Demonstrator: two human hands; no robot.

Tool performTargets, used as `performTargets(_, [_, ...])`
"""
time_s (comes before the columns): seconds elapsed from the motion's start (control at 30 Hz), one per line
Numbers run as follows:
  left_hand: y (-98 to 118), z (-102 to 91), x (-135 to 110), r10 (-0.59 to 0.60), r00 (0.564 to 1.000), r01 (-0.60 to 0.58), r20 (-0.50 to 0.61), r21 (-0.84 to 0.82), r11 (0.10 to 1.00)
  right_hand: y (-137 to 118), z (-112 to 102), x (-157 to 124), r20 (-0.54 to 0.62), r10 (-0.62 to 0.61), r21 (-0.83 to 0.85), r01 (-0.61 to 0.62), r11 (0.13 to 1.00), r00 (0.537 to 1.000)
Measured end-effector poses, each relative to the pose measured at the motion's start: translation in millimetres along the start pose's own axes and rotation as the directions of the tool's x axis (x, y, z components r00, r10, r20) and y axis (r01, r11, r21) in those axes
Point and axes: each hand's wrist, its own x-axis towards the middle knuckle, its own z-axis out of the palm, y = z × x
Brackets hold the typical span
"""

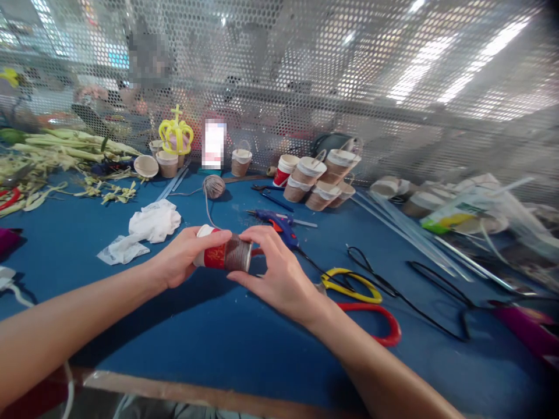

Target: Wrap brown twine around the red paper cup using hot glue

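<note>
A red and white paper cup lies sideways in front of me, its lower part wound with grey-brown cord. My left hand is closed around the white end, thumb along the top. My right hand curves over the wound end, with fingers on top and thumb beneath. From the cup a strand of cord runs back to a ball of grey cord on the blue table. Just behind my right hand lies a blue glue gun. Scissors with yellow and red handles are partly hidden by my right arm.
Several wrapped cups are stacked at the back right, near clear glue sticks. A crumpled white cloth lies left of the cup. Black cables loop across the right side. A perforated metal screen stands behind.
</note>
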Motion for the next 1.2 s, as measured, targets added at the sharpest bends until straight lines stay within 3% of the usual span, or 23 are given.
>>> performTargets(0.13, [0,-0.4,0,-0.054,0.998,0.054,-0.029,-0.005,0.999,1,3,-1,0.016,-0.069,-0.067,0.069,0.995,0.998])
performTargets(0.43, [6,-1.7,0,-0.109,0.994,0.109,-0.005,0.0,0.994,1,5,-2,0.025,-0.1,-0.081,0.102,0.991,0.995])
performTargets(0.7, [6,0.8,2,-0.043,0.991,0.047,-0.125,0.031,0.998,5,3,1,0.016,-0.027,-0.04,0.027,0.999,1.0])
performTargets(0.8, [8,0.3,3,-0.015,0.989,0.03,-0.144,0.104,0.994,12,-13,10,-0.071,0.109,-0.048,-0.113,0.992,0.991])
performTargets(0.87, [8,-0.7,4,0.016,0.989,0.008,-0.145,0.161,0.987,22,-29,18,-0.164,0.264,-0.101,-0.282,0.954,0.95])
performTargets(0.93, [7,-1.4,4,0.039,0.992,-0.01,-0.123,0.232,0.973,36,-44,24,-0.171,0.402,-0.267,-0.435,0.86,0.9])
performTargets(1.0, [6,-1.5,4,0.062,0.994,-0.03,-0.09,0.327,0.945,52,-52,26,-0.158,0.465,-0.445,-0.483,0.754,0.871])
performTargets(1.2, [5,0.1,5,0.115,0.993,-0.106,0.013,0.505,0.857,88,-35,18,0.005,0.68,-0.469,-0.599,0.649,0.733])
